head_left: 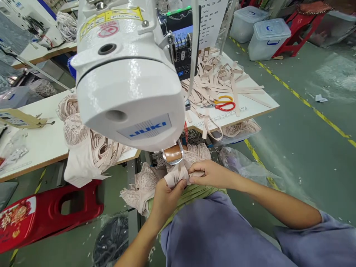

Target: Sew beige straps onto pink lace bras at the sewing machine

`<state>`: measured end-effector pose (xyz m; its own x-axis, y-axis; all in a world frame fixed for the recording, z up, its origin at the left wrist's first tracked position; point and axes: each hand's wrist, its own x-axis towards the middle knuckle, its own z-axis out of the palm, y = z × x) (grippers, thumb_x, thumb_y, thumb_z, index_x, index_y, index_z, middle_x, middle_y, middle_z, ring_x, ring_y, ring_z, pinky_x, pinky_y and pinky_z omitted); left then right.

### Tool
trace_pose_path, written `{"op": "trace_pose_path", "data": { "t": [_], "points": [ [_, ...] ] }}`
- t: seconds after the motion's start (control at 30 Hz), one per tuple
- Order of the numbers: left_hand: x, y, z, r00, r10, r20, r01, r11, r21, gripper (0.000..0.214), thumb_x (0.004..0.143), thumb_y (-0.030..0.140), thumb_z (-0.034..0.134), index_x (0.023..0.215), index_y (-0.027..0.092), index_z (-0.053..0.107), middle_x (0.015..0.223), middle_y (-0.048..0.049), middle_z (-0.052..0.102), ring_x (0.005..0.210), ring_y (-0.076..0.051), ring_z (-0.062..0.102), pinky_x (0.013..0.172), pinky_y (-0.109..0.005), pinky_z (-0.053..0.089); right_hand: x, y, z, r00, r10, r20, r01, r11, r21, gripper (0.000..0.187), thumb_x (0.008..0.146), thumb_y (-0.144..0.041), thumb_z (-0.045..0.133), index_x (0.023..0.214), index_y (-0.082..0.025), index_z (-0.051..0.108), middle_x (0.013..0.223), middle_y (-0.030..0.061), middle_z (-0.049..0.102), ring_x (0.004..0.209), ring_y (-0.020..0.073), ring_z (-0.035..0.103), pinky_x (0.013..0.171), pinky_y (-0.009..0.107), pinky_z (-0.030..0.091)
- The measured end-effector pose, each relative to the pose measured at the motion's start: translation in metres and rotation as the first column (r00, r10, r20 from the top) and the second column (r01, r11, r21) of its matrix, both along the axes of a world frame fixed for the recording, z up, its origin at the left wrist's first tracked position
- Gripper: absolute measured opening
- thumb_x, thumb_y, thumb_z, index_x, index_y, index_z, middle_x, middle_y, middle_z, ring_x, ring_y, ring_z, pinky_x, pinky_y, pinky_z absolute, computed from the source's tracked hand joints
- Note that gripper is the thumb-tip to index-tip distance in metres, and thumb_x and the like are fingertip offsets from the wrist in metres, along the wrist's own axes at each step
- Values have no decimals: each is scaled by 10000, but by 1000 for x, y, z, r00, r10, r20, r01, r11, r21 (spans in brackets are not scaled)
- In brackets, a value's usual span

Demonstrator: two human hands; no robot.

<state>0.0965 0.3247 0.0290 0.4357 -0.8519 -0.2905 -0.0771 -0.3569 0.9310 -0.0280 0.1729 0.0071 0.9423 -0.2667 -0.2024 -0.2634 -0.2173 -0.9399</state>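
Note:
A beige lace bra [147, 178] hangs over my lap, beneath the head of a white sewing machine [130, 100]. My left hand [168, 196] pinches the bra's smooth band between thumb and fingers. Close beside it, my right hand [207, 174] is closed on a narrow beige strap at the same band. Just above both hands is a metal loop with a brown roller [172, 153] on the machine. Part of the bra is hidden behind my hands and the machine head.
Right of the machine, many beige straps [211, 83] and red-and-yellow-handled scissors [222, 104] lie on the white table [250, 100]. Stacked bras [94, 152] drape over the left table edge. A red stool [52, 211] stands lower left; lidded plastic bins [267, 39] stand at back right.

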Motion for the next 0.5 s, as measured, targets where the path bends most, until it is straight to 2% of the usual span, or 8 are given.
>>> {"op": "trace_pose_path", "data": {
  "t": [0.13, 0.23, 0.3, 0.4, 0.5],
  "points": [
    [2, -1, -3, 989, 65, -133, -57, 996, 67, 437, 761, 564, 698, 784, 130, 650, 663, -11, 572, 593, -120, 477, 568, -230, 425, 3, 1, -8, 1000, -26, -12, 28, 979, 203, 198, 763, -345, 616, 789, -152, 648, 651, -37, 507, 597, 111, 428, 549, 232, 302],
    [2, -3, -7, 985, 124, -119, -117, 991, 63, 450, 738, 574, 716, 713, 137, 611, 614, 5, 536, 567, -108, 451, 547, -219, 397, 5, 4, -11, 996, -74, -58, 90, 923, 375, 229, 737, -371, 642, 805, -152, 653, 663, -31, 528, 600, 117, 451, 558, 234, 319],
    [1, -5, -8, 982, 151, -116, -147, 988, 40, 438, 735, 558, 718, 686, 141, 596, 600, 8, 538, 560, -108, 450, 536, -217, 387, 5, 6, -10, 991, -110, -79, 134, 885, 445, 233, 713, -373, 651, 789, -152, 654, 668, -23, 549, 620, 127, 478, 585, 239, 346],
    [-4, -9, -6, 973, 190, -131, -192, 981, -4, 389, 739, 512, 718, 685, 149, 590, 612, 7, 564, 561, -111, 472, 532, -215, 393, 5, 9, -5, 985, -149, -84, 171, 894, 415, 249, 704, -390, 650, 777, -151, 657, 679, -16, 554, 637, 132, 482, 598, 242, 356],
    [-9, -12, -4, 961, 249, -121, -256, 966, -43, 347, 741, 472, 729, 703, 157, 589, 628, 10, 591, 585, -120, 516, 565, -222, 432, 4, 11, 1, 983, -181, -28, 182, 952, 246, 246, 764, -400, 615, 770, -157, 656, 689, -12, 551, 640, 129, 471, 586, 242, 340]
  ]
}}
